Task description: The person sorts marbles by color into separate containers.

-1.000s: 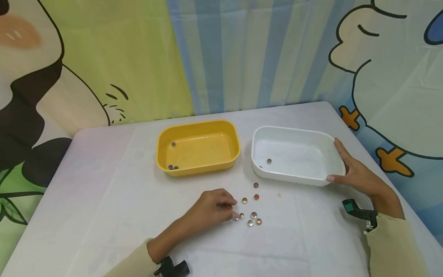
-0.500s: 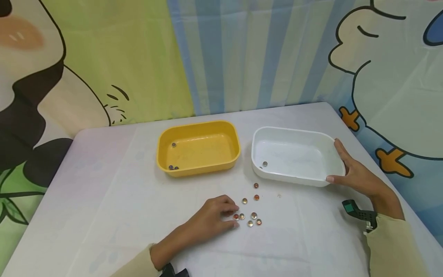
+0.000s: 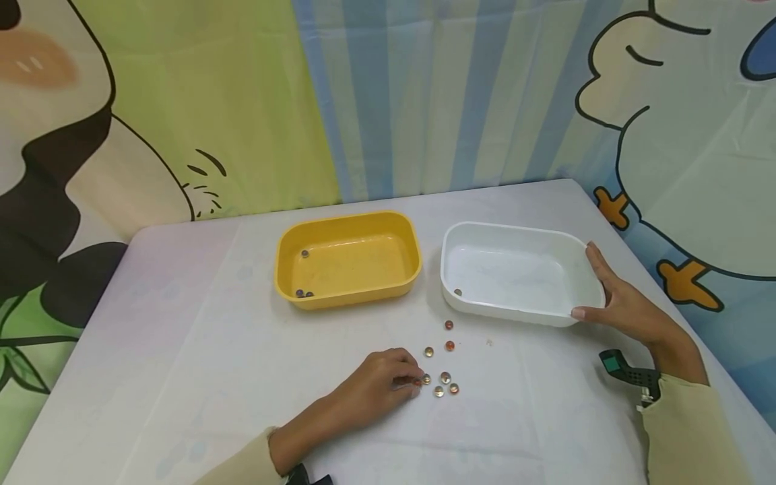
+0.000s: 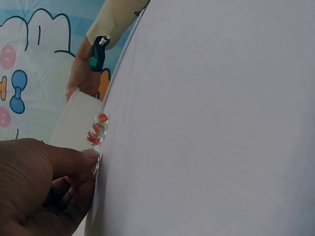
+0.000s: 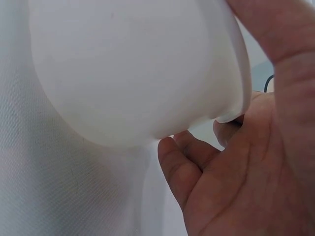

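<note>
1. On the counter (image 3: 212, 323): left tray (image 3: 358, 259) and right tray (image 3: 521, 269), side by side, just apart, cloth (image 3: 412, 101) behind.
2. In the left tray: three marbles (image 3: 305, 254) at the left end.
3. In the right tray: one marble (image 3: 457, 292), front left corner.
4. Before the trays: loose marbles (image 3: 445, 377).
5. Left fingers (image 3: 409, 368): around the leftmost marble (image 3: 417, 382).
6. Right fingers (image 3: 587, 314): on the right tray's right end.

The yellow tub (image 3: 358, 254) looked like smooth, glossy plastic; the white tub (image 3: 521, 266) seemed plastic too — slick and softly shiny. The marbles (image 4: 98, 130) looked like clear, polished glass. The tablecloth (image 3: 242, 350) was matt, finely woven — the curtain (image 3: 242, 101), lightly creased fabric.
</note>
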The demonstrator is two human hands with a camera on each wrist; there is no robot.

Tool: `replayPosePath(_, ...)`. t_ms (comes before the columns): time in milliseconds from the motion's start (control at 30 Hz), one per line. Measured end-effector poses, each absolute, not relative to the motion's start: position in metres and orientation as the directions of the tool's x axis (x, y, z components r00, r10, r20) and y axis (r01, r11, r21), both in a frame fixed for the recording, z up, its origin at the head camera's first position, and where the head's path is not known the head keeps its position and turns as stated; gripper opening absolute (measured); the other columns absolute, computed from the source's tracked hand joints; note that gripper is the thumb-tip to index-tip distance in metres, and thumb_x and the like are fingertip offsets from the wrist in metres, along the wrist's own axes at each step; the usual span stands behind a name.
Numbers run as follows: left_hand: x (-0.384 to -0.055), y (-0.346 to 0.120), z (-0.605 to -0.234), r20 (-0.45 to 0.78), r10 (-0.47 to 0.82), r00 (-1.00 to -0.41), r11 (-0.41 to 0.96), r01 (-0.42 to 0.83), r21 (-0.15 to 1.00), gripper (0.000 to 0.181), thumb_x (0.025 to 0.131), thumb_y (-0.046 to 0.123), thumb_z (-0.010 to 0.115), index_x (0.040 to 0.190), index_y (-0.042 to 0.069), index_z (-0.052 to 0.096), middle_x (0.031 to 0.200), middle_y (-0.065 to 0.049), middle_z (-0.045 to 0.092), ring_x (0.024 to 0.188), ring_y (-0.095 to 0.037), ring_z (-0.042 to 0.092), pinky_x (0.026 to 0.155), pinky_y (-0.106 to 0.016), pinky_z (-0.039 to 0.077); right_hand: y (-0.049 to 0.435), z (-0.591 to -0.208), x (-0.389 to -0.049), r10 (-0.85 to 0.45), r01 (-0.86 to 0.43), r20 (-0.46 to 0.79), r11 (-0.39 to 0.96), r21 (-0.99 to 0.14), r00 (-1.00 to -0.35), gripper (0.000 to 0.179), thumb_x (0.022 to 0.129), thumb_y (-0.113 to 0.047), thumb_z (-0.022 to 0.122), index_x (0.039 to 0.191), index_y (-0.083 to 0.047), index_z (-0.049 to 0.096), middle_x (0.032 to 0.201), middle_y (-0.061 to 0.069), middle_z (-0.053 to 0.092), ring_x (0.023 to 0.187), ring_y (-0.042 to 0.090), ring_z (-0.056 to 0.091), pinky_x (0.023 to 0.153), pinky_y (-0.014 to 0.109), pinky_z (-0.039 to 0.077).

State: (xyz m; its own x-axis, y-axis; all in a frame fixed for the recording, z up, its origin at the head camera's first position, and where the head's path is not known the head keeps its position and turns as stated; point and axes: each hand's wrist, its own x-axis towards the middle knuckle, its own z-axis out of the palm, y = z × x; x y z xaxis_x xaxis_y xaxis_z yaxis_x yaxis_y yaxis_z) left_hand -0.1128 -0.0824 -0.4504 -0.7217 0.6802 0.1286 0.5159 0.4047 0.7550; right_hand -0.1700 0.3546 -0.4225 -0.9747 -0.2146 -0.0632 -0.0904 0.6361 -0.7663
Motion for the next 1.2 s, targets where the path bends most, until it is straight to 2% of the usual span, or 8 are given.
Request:
replayPosePath(167, -0.112, -0.081, -0.450, 0.135, 0.669, -0.731, 0.421, 0.522, 0.742, 0.011, 0.088, 0.006, 0.072, 0.098, 0.007, 0.075, 0.095, 0.009, 0.062, 0.089, 0.000, 0.057, 0.079, -0.015, 0.048, 0.354, -0.421, -0.170, -0.220, -0.095, -0.060, 0.628, -0.772, -0.974, 0.118, 0.080, -0.017, 0.079, 0.151, -0.039, -0.012, 0.156, -0.015, -0.021, 0.142, 0.041, -0.015, 0.093, 0.078, 0.010)
replayPosePath(533, -0.120, -0.086, -0.445, 0.114, 0.641, -0.759, 0.401, 0.459, 0.793, 0.012, 0.087, 0.003, 0.072, 0.098, 0.005, 0.074, 0.094, 0.008, 0.063, 0.088, 0.000, 0.059, 0.077, -0.017, 0.050, 0.353, -0.422, -0.169, -0.230, -0.111, -0.046, 0.625, -0.773, -0.972, 0.118, 0.080, -0.018, 0.079, 0.151, -0.040, -0.012, 0.156, -0.015, -0.020, 0.142, 0.044, -0.012, 0.090, 0.079, 0.013)
replayPosePath(1033, -0.160, -0.059, -0.422, 0.112, 0.510, -0.853, 0.317, 0.308, 0.897, 0.017, 0.088, 0.004, 0.071, 0.105, 0.002, 0.073, 0.093, 0.008, 0.064, 0.086, -0.008, 0.061, 0.080, -0.022, 0.052, 0.356, -0.421, -0.168, -0.220, -0.101, -0.056, 0.637, -0.765, -0.974, 0.118, 0.080, -0.017, 0.079, 0.151, -0.040, -0.013, 0.156, -0.014, -0.020, 0.141, 0.048, -0.010, 0.090, 0.078, 0.016)
replayPosePath(1200, -0.174, -0.049, -0.413, 0.160, 0.483, -0.861, 0.281, 0.326, 0.903, 0.017, 0.088, 0.005, 0.071, 0.105, 0.002, 0.074, 0.093, 0.006, 0.065, 0.085, -0.009, 0.060, 0.078, -0.024, 0.053, 0.354, -0.421, -0.168, -0.226, -0.103, -0.054, 0.629, -0.771, -0.973, 0.118, 0.081, -0.017, 0.079, 0.151, -0.040, -0.013, 0.156, -0.014, -0.020, 0.141, 0.047, -0.011, 0.090, 0.079, 0.015)
